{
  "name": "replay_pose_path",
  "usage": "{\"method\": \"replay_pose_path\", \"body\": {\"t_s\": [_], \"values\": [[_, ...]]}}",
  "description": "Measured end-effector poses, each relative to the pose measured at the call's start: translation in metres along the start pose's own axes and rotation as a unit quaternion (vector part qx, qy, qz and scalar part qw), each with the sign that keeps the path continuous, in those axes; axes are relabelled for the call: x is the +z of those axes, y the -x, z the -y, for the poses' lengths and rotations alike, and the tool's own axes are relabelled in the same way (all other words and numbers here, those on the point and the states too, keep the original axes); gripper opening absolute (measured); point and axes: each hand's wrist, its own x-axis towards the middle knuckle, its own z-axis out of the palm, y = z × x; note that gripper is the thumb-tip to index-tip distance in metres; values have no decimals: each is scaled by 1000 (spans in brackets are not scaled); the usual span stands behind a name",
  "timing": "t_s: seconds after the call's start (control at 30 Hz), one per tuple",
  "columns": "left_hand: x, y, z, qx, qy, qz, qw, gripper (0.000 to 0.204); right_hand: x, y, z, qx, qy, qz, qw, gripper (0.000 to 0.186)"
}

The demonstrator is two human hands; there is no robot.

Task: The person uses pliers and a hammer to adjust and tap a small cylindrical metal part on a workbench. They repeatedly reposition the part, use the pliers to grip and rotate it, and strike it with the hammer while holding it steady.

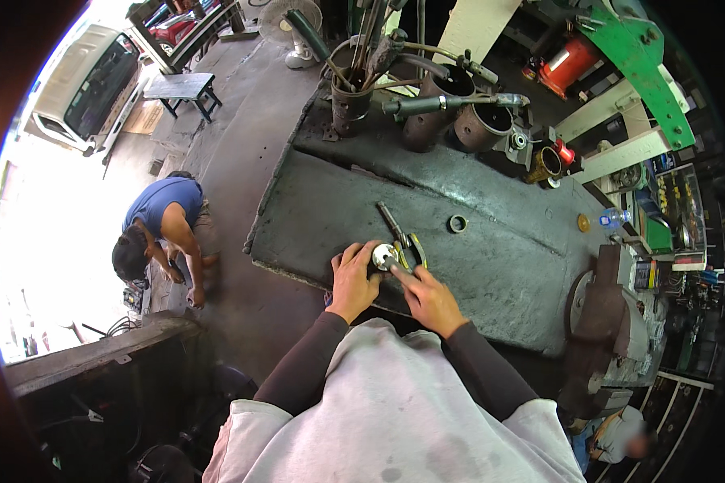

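Observation:
My left hand (353, 282) is closed round a shiny round metal part (384, 257) near the bench's front edge. My right hand (432, 301) grips a narrow tool (398, 271), whose end meets that part. Just behind them on the dark metal bench (503, 282) lie a metal bar (388, 216) and a tool with yellow handles (415, 251), perhaps pliers. A small metal ring (457, 224) sits further right.
Pots of tools (349, 109) stand at the bench's back, a heavy vice-like fixture (608, 302) at the right. A co-worker (165, 217) bends down at left; another person (620, 435) is at lower right. A small stool (181, 86) and white vehicle (80, 88) are behind.

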Motion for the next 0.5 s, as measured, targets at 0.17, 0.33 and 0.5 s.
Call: {"method": "replay_pose_path", "body": {"t_s": [0.17, 0.33, 0.5], "values": [[-2, 0, 0, -15, 18, -1, 1000, 69, 5, -3, 2, -92, -37, -85, 991, 53], [-3, -4, 0, -4, 3, 6, 1000, 69, 7, -3, -2, -60, -4, -55, 997, 54], [0, -3, 2, -1, 3, 11, 1000, 69, 6, 2, -3, -76, -36, -72, 994, 54]]}}
